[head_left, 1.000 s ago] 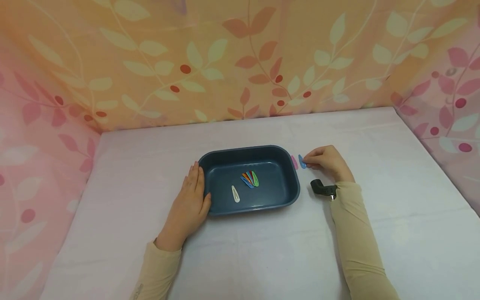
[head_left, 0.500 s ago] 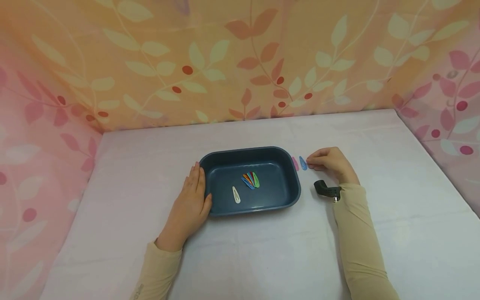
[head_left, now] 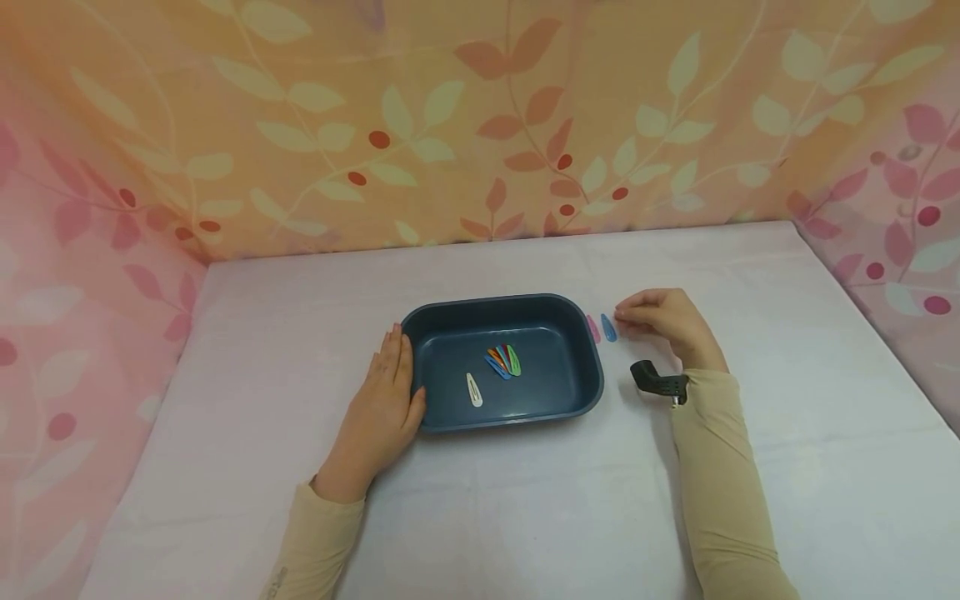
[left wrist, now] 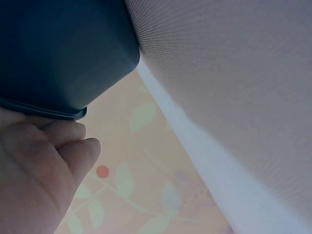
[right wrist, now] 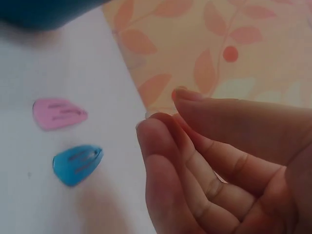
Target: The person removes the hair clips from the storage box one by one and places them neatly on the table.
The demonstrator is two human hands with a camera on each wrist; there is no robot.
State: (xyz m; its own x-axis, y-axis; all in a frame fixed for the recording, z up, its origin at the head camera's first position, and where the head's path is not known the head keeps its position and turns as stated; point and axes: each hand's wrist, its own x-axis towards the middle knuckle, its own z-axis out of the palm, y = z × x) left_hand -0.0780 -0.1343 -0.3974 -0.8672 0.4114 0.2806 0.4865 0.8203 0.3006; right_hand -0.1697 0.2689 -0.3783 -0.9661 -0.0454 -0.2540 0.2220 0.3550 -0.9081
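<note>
A dark blue rectangular tray [head_left: 547, 367] stands mid-table. My left hand [head_left: 378, 412] rests along its left rim with fingers straight; in the left wrist view those fingers lie at the tray's edge. Just beyond the tray's right side, a pink snap hair clip [right wrist: 51, 118] and a blue snap hair clip [right wrist: 70, 170] lie side by side on the cloth. To the right of the blue clip hovers my right hand [head_left: 667, 321], fingers loosely bent and holding nothing. In the right wrist view a gap shows between thumb and index finger.
Inside the tray lie a white hair clip [head_left: 474, 392] and a fanned group of several coloured clips, a green clip [head_left: 513, 360] at its right side. A black wrist camera [head_left: 656, 382] sticks out from the right sleeve. Patterned curtains [head_left: 480, 125] border the white-covered table [head_left: 525, 517].
My right fingers were at the blue clip a second ago; they have drawn back to the right and the clip stays on the table. The left hand keeps its place on the tray.
</note>
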